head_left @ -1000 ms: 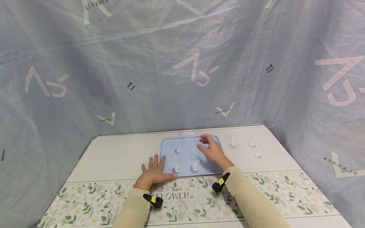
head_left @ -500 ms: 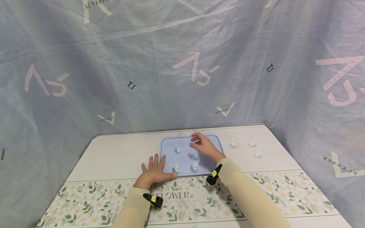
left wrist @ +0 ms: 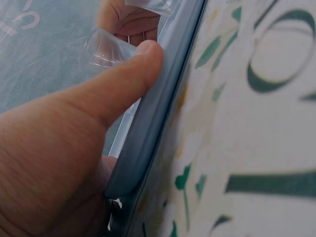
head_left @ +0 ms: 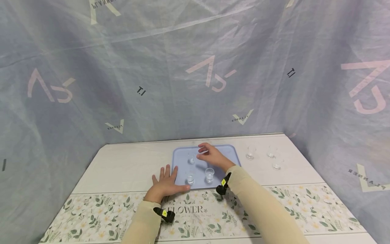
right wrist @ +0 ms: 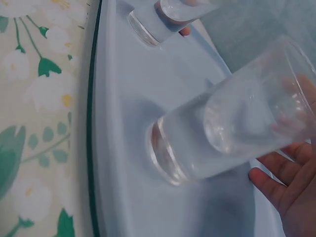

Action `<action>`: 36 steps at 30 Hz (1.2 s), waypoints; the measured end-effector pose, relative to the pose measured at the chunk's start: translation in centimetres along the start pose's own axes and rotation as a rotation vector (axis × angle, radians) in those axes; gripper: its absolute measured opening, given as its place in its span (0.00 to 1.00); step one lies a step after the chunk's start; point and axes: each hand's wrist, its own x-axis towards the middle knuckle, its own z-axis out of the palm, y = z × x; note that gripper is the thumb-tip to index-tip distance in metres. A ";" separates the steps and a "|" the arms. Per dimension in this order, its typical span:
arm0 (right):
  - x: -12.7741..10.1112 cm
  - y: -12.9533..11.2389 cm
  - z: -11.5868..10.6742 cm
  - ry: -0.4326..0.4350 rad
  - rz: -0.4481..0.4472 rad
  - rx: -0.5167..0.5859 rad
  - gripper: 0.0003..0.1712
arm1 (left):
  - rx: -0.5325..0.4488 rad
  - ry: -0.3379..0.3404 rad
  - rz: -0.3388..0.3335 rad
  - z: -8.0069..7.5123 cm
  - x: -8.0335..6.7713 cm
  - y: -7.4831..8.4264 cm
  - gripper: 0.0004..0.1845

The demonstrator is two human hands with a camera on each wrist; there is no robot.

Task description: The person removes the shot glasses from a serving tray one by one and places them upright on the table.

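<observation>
Clear glass is what my right hand hovers by: its fingers are curled loosely over the far middle of the pale blue plastic tray, and I cannot tell whether they pinch anything. A small clear glass cup stands just to their left, two more, one beside the other, stand along the tray's near edge. My left hand lies flat and spread on the white table, thumb pressing the tray's near left rim. Three further clear glass cups stand on the table, right of the tray. A floral table runner lies nearest me.
</observation>
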 end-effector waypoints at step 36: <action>1.4 -0.9 2.0 -0.061 -0.095 -0.134 0.19 | 0.031 -0.014 -0.017 -0.5 -0.4 0.5 0.67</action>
